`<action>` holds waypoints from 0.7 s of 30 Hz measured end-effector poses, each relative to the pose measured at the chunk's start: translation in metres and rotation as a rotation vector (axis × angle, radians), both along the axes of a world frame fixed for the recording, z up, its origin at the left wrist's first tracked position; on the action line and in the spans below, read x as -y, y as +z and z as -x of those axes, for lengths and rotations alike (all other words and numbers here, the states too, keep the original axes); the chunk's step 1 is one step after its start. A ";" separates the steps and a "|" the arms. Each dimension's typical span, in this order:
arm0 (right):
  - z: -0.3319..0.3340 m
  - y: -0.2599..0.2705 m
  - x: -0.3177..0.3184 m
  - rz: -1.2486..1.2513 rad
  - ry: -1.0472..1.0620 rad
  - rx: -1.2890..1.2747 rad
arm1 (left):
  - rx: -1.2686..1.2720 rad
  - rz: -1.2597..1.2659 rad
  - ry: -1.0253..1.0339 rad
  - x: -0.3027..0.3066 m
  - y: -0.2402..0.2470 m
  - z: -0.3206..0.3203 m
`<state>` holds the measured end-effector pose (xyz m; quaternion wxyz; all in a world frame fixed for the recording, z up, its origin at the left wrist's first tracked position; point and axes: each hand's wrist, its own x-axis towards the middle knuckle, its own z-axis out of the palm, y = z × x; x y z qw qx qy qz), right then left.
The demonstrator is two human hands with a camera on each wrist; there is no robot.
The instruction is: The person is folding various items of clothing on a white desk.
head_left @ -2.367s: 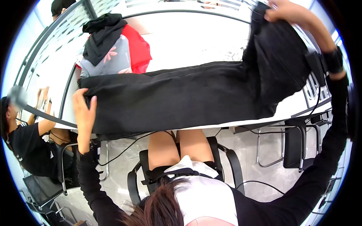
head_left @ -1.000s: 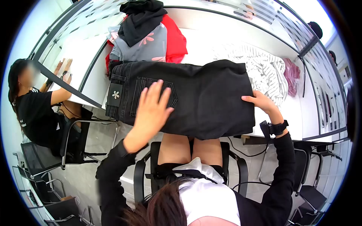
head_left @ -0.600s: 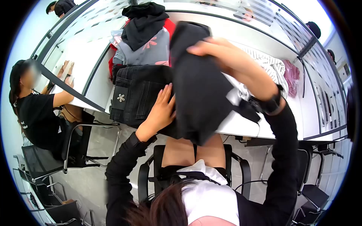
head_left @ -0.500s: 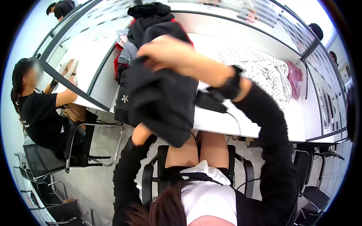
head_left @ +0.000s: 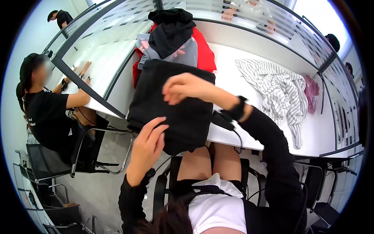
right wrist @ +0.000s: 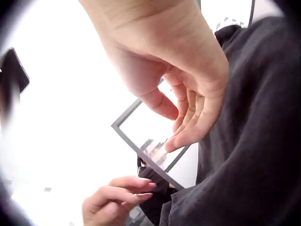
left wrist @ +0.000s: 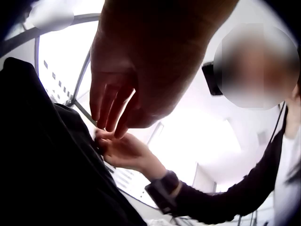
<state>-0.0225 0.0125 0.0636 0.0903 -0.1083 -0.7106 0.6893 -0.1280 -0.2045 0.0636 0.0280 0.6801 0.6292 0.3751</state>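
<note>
Black jeans [head_left: 189, 124], folded into a compact block, lie at the table's front edge, their back pocket and patch now out of sight. My left hand [head_left: 146, 146] is at the near left part of the block, fingers extended, with fingertips right at the cloth. Over the block's upper middle hovers my right hand [head_left: 187, 87], its fingers loosely bent and nothing between them. In the right wrist view, the bent fingers of that hand [right wrist: 188, 103] hang beside the dark cloth [right wrist: 254, 127]. The left wrist view shows the left hand [left wrist: 146, 70] with its fingers hanging relaxed.
Behind the jeans is a pile with a black garment [head_left: 171, 33], a grey printed one [head_left: 189, 54] and a red one [head_left: 204, 48]. A striped white garment [head_left: 278, 91] and a pink bundle [head_left: 311, 93] lie to the right. Another person [head_left: 50, 113] sits beyond the left partition [head_left: 91, 91].
The jeans were spread long, then folded leftward by the right hand into a smaller block. That hand has let go of the cloth, and the left hand has come back into sight from under it.
</note>
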 end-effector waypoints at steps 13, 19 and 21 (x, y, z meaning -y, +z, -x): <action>-0.093 -0.062 0.010 0.237 -0.249 0.071 | 0.050 0.309 0.094 -0.042 -0.034 -0.008; -0.067 -0.030 0.054 -0.465 -0.022 -0.229 | 0.963 0.348 -0.229 0.011 -0.036 0.024; -0.044 -0.019 0.076 -0.430 0.191 -0.372 | 1.100 0.382 -0.413 0.036 -0.024 0.036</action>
